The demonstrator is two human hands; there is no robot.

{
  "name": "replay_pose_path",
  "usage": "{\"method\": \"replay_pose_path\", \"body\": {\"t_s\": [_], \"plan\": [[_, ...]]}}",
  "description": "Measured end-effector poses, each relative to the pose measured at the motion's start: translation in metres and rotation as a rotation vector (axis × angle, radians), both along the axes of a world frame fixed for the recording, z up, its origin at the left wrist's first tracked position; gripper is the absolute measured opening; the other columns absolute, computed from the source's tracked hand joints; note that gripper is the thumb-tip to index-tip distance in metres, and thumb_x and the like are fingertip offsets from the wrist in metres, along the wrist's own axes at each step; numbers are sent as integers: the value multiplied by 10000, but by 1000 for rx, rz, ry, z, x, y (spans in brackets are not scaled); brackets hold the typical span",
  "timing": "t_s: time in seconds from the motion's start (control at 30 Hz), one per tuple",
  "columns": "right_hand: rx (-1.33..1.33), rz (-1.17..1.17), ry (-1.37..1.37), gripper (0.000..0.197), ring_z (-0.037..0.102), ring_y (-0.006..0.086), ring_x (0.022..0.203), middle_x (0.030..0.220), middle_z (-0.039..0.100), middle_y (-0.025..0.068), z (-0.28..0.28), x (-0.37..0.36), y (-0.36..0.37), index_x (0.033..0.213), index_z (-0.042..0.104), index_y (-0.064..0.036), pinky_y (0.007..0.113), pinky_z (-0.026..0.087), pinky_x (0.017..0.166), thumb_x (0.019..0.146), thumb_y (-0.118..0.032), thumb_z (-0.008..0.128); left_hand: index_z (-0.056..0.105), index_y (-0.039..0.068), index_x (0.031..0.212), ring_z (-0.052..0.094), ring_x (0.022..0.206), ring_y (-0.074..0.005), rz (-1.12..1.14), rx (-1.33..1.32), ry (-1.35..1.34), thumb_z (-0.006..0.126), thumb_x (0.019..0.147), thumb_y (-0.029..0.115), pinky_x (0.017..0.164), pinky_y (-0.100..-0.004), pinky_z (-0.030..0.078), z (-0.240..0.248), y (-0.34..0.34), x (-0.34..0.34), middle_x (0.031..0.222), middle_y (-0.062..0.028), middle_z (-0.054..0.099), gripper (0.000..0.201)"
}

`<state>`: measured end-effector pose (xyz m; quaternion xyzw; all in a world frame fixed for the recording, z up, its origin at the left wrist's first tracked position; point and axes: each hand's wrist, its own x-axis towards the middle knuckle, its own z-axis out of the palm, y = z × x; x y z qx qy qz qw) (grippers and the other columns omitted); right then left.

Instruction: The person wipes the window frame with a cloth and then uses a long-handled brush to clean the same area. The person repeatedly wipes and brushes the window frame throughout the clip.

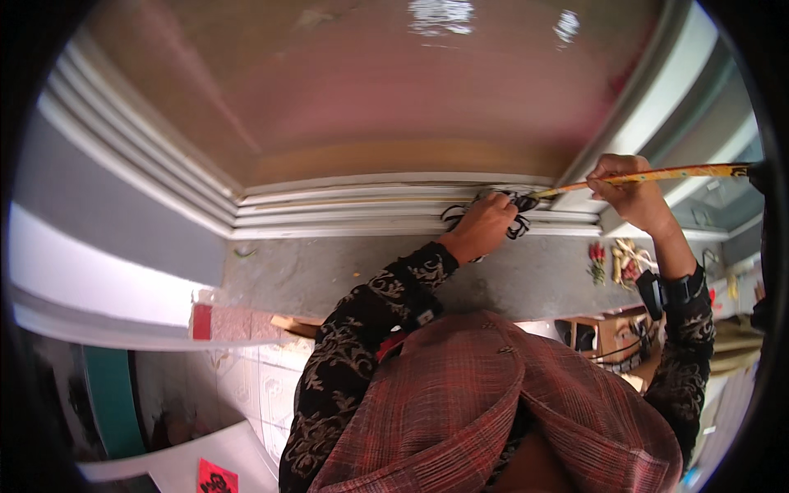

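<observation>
Left hand [483,228] is pressed down on a black-and-white cloth [516,215], bunched into the white window track [345,215], fingers closed over it. Right hand [629,191] is clamped around a long yellow patterned stick [657,175], gripping near its middle, the thin tip running down-left into the cloth just beside the left knuckles. That stick looks light and stiff, likely slim enough to flex if pushed hard, so a grip close to the working end would give better control. The cloth looks soft and limp, and it will bunch and slide unless pinned. Below the track runs a grey stone sill [329,275], with small red and yellow trinkets [616,263] lying near the right wrist.
</observation>
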<state>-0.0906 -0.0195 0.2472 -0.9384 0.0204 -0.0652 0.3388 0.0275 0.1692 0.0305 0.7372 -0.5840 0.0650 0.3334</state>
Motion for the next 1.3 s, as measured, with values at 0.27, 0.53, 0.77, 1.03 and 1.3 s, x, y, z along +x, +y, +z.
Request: {"method": "replay_pose_path", "body": {"t_s": [0.27,0.53,0.77,1.03,1.3], "plan": [[-159,-12,-54,80,598,141,613,679,617,79,12,-12,-6,791,593,22,278,477,580,831,-10,654,587,-18,1071,491,1121,-353,-133,55,149,579,723,-22,972,-413,425,13,-35,-9,1116,-154,540,349],[35,-31,48,60,628,125,654,694,613,62,10,-15,-11,797,588,40,254,520,617,843,33,625,550,-2,903,523,1032,-353,-148,91,18,596,673,-27,878,-432,466,9,-20,7,1005,-144,565,236],[249,-168,82,130,683,137,721,763,641,40,-8,-22,-34,852,606,32,229,546,660,903,-71,667,530,6,902,530,1016,-357,-148,174,3,568,679,-80,855,-410,477,14,15,31,969,-150,573,242],[425,-67,-32,108,681,156,768,823,619,65,-32,-15,-8,895,625,55,244,562,694,900,-47,660,538,1,976,524,1032,-371,-76,230,32,601,664,-91,854,-438,471,30,81,51,1026,-151,571,331],[551,64,-134,147,679,150,764,814,617,52,-72,17,48,895,633,30,259,551,678,905,-111,669,548,28,1019,550,1048,-382,204,266,87,620,650,-117,846,-443,482,44,173,65,1059,-151,588,403]]}}
